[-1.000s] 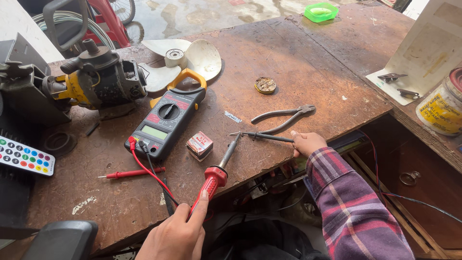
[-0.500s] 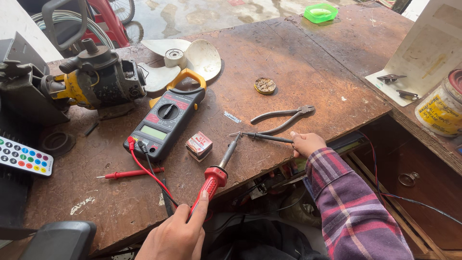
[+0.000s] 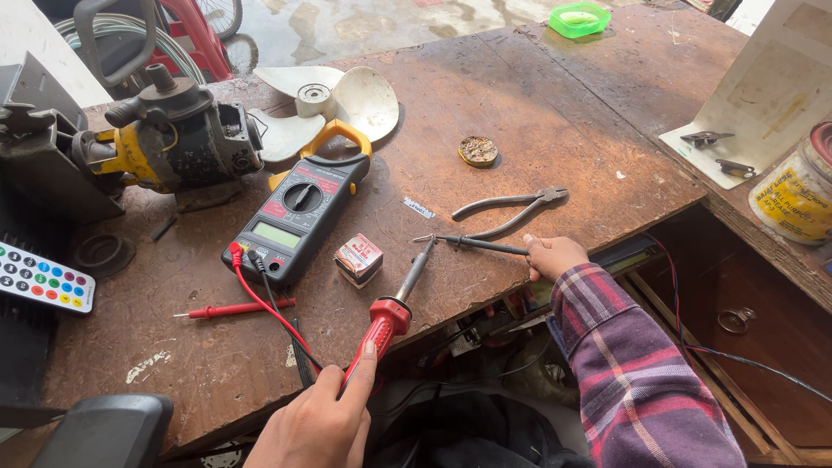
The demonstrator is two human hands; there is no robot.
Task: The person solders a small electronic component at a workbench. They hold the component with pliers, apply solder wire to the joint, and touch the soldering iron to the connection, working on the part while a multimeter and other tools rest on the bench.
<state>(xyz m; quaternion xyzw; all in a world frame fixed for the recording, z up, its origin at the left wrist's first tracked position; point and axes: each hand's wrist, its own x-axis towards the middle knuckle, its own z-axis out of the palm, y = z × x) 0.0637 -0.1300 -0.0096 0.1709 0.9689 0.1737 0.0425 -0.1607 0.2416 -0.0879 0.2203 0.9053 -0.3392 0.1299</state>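
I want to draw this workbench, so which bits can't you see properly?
Head view only:
- Left hand: wrist cut off by the bottom edge.
- Paint can: cut off by the right edge.
- Soldering iron tip where it meets the black probe: too small to tell what is joined.
- Under the table: dark tangle.

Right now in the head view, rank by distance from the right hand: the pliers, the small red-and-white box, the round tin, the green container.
From the right hand, at the bench's front edge:
1. Pliers, just beyond it.
2. Small red-and-white box, off to its left.
3. Round tin, farther back; close to the box in distance, so this order is loose.
4. Green container, far back corner.
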